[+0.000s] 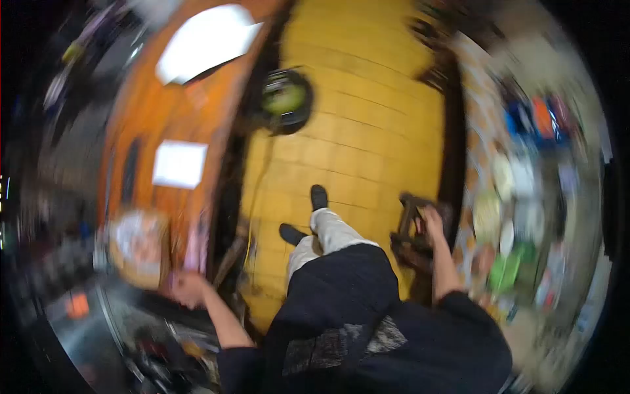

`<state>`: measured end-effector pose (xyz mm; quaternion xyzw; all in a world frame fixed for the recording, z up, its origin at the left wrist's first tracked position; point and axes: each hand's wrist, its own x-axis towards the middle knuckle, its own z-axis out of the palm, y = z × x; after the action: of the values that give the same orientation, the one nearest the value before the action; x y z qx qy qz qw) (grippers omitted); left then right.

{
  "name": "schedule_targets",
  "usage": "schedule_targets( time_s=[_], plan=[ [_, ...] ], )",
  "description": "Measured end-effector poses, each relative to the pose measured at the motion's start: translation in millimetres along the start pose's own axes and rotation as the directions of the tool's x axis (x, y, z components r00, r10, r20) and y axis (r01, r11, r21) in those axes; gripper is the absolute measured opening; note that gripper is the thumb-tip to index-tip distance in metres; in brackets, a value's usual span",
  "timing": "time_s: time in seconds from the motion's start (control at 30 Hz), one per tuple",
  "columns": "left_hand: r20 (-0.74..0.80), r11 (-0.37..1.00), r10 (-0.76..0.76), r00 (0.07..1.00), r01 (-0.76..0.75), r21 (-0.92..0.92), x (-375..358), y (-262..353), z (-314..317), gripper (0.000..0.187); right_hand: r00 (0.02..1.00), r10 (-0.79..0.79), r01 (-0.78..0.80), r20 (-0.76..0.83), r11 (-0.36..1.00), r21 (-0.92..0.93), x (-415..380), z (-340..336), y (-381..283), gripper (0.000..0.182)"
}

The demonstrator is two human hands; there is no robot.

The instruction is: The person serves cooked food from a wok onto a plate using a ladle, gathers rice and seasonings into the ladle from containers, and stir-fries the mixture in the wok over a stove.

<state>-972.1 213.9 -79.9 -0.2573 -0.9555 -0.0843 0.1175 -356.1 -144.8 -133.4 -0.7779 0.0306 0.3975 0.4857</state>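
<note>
My left hand (189, 289) is low at the left, beside the near end of an orange-brown wooden table (174, 121). Close to it is a round, tan-rimmed container (138, 246) with whitish, plastic-looking contents. A pinkish strip (195, 246) lies just beyond the hand on the table's edge. Blur hides whether these fingers hold anything. On the right, my right hand (431, 223) hangs at or over a dark wooden piece (413, 230) that looks like a stool or chair. Whether it touches the wood cannot be made out, and its fingers are smeared.
Yellow floor tiles (348, 131) run between the table and a cluttered surface at right. A round black object with a greenish top (287, 102) sits on the floor, a thin cord near it. White sheets (180, 164) lie on the table. A green item (505, 270) is among the right-hand clutter.
</note>
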Motion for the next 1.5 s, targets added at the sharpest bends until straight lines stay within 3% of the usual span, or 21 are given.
schedule_targets(
  time_s=[0.03, 0.13, 0.17, 0.2, 0.23, 0.27, 0.4, 0.5, 0.67, 0.9, 0.93, 1.1, 1.13, 1.2, 1.27, 1.3, 1.33, 1.37, 1.4, 1.47, 1.5],
  plan=[
    [0.064, 0.994, -0.106, 0.992, 0.104, 0.036, 11.6, -11.9, 17.7, 0.039, 0.969, -0.080, 0.104, -0.234, 0.990, 0.095, 1.2, -11.4, -10.6, 0.037],
    [0.022, 0.998, -0.070, 0.997, 0.070, -0.002, 35.6, -41.4, 59.3, 0.045, 0.871, 0.053, 0.171, -0.489, 0.900, 0.401, 24.4, -90.7, -38.6, 0.054],
    [0.003, 0.995, 0.042, 0.999, -0.042, -0.095, 41.3, -54.5, 70.3, 0.048, 0.826, 0.085, 0.224, -0.557, 0.858, 0.463, 31.1, -109.5, -48.3, 0.052],
    [-0.153, 0.889, 0.358, 0.921, -0.386, -0.246, 24.5, -59.4, 49.7, 0.049, 0.805, 0.072, 0.300, -0.589, 0.807, 0.509, 34.6, -131.4, -53.9, 0.046],
    [-0.218, 0.888, 0.350, 0.911, -0.397, -0.233, 31.5, -72.0, 68.2, 0.047, 0.779, 0.115, 0.345, -0.617, 0.742, 0.574, 42.2, -154.7, -58.0, 0.044],
    [-0.108, 0.925, 0.341, 0.934, -0.354, -0.136, -19.6, -53.3, 0.9, 0.050, 0.767, 0.148, 0.389, -0.625, 0.667, 0.636, 55.3, -180.6, -50.9, 0.046],
    [0.060, 0.918, 0.390, 0.919, -0.384, -0.097, -102.8, -40.2, 6.7, 0.047, 0.749, 0.417, 0.333, -0.515, 0.436, 0.836, 93.2, -220.8, -21.9, 0.052],
    [0.139, 0.898, 0.439, 0.888, -0.428, -0.100, -147.2, -20.6, 8.5, 0.045, 0.740, 0.630, 0.156, -0.236, 0.180, 0.971, 96.7, -212.6, -21.3, 0.053],
    [0.224, 0.896, 0.444, 0.867, -0.435, -0.092, -187.5, -6.7, 9.7, 0.043, 0.766, 0.419, 0.527, -0.487, 0.023, 0.849, 138.6, -242.5, 17.9, 0.038],
    [0.362, 0.873, 0.485, 0.796, -0.464, -0.148, -193.8, -28.9, -4.0, 0.045, 0.649, 0.674, 0.258, -0.353, 0.241, 0.935, 162.1, -259.2, 39.9, 0.032],
    [0.372, 0.877, 0.477, 0.796, -0.461, -0.135, -197.8, -39.0, -4.9, 0.045, 0.759, 0.594, 0.244, -0.266, 0.120, 0.962, 155.8, -251.0, 37.3, 0.031],
    [0.461, 0.948, 0.298, 0.836, -0.316, -0.040, -205.8, -104.6, -4.8, 0.051, 0.836, 0.366, 0.431, -0.409, 0.022, 0.902, 192.9, -277.5, 87.2, 0.023],
    [0.501, 0.938, 0.315, 0.806, -0.344, -0.035, -201.3, -117.0, -2.2, 0.051, 0.894, 0.184, 0.436, -0.409, -0.144, 0.888, 199.9, -287.0, 96.5, 0.025],
    [0.539, 0.921, 0.329, 0.775, -0.389, -0.003, -193.7, -147.4, 5.6, 0.052, 0.845, 0.196, 0.525, -0.497, -0.133, 0.840, 215.5, -301.9, 113.5, 0.030],
    [0.531, 0.905, 0.353, 0.770, -0.425, 0.015, -193.2, -173.1, 28.1, 0.053, 0.878, -0.016, 0.478, -0.478, -0.007, 0.878, 225.6, -320.8, 139.6, 0.036],
    [0.527, 0.898, 0.368, 0.766, -0.440, 0.011, -195.9, -183.7, 34.5, 0.053, 0.848, -0.056, 0.514, -0.527, -0.157, 0.843, 188.2, -286.1, 90.7, 0.038],
    [0.567, 0.941, 0.277, 0.775, -0.337, 0.001, -201.3, -183.0, 36.9, 0.053, 0.762, 0.071, 0.646, -0.644, -0.020, 0.763, 144.5, -240.1, 35.1, 0.043],
    [0.608, 0.972, 0.192, 0.771, -0.233, -0.013, -205.0, -183.8, 34.2, 0.053, 0.807, -0.016, 0.587, -0.590, -0.073, 0.806, 186.4, -276.0, 111.4, 0.041],
    [0.598, 0.973, 0.224, 0.770, -0.209, -0.096, -208.4, -197.4, 41.7, 0.053, 0.644, -0.721, 0.215, -0.257, -0.152, 0.965, 194.6, -278.9, 154.9, 0.037],
    [0.554, 0.942, 0.304, 0.775, -0.156, -0.299, -228.4, -243.2, 127.6, 0.051, 0.959, -0.140, 0.234, -0.247, -0.107, 0.966, 155.9, -239.6, 154.5, 0.032],
    [0.507, 0.908, 0.306, 0.806, -0.087, -0.409, -236.6, -289.6, 165.0, 0.050, 0.941, 0.129, 0.311, -0.314, 0.037, 0.950, 130.6, -185.5, 148.0, 0.029]
  ],
)
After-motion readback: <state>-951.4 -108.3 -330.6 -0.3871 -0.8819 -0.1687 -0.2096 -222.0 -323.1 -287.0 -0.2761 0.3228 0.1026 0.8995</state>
